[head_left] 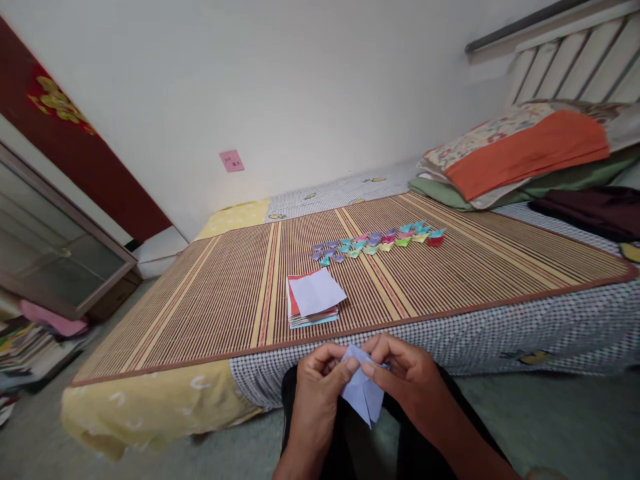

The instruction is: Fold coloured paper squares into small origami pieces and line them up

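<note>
Lavender folded paper (pixel 358 390) is pinched by left hand (pixel 324 373) and right hand (pixel 407 370). Sheets (pixel 316 297) are stacked on the mat (pixel 227 293).

Bedroom of a home: we recognise it by the bed (pixel 465 280), spread with a striped mat (pixel 225 293) over patterned sheets (pixel 155 400), the piled bedding (pixel 527 153), the glass-fronted cabinet (pixel 60 250) and the red-and-gold decoration (pixel 59 101).

Pale lavender paper (pixel 356 395), brown-and-tan striped mat (pixel 220 300), dark-and-white checked sheet (pixel 475 337), yellow cloth (pixel 155 397)
</note>
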`<state>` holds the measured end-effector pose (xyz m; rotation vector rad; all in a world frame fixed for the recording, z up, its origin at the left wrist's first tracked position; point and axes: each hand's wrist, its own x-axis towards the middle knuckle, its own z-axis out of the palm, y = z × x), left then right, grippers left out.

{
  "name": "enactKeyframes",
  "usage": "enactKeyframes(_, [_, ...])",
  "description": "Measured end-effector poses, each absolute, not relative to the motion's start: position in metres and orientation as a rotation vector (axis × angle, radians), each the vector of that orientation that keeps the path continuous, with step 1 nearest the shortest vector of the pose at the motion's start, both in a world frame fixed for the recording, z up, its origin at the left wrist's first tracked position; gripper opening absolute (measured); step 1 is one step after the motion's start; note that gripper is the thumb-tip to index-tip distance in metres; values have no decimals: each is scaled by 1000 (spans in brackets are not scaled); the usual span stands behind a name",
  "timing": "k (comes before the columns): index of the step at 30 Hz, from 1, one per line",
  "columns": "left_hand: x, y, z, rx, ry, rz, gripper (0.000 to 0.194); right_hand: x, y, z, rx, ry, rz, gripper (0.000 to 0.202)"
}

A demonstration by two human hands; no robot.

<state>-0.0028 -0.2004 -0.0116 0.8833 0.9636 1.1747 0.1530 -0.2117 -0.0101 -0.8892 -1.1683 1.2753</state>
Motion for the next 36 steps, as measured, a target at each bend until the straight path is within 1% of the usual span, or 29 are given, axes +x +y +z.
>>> enactKeyframes(3, [-4, -202, -13, 881, 977, 1169, 36, 157, -211, -10, -861, -1162, 1363, 27])
enactKeyframes(10, [-7, -202, -7, 952, 1082, 1184, 39, 161, -208, -11, -876, -1256, 1433, 30])
enactKeyframes(15, [-7, -204, -9, 1003, 1151, 1169, 40, 159, -209, -15, -989, -1355, 1270, 30])
enactKeyframes(19, [-4, -205, -8, 1019, 1106, 1175, 42, 161, -211, -12, -1065, -1480, 1130, 28])
enactKeyframes(21, [-4, -204, -6, 994, 1054, 1134, 44, 163, -211, -8, -1055, -1516, 1117, 27])
enactKeyframes(26, [-8, -201, -4, 947, 989, 991, 40, 170, -212, -2, -1051, -1609, 1148, 25])
enactKeyframes(29, [-8, -201, -7, 1020, 1027, 1031, 37, 167, -211, -4, -1111, -1567, 1140, 20])
enactKeyframes(32, [-6, -203, -11, 1101, 1068, 1121, 38, 163, -210, -9, -1141, -1457, 1121, 7])
enactKeyframes(36, [-2, -207, -12, 1111, 1138, 1192, 40, 162, -207, -14, -1150, -1389, 1053, 13])
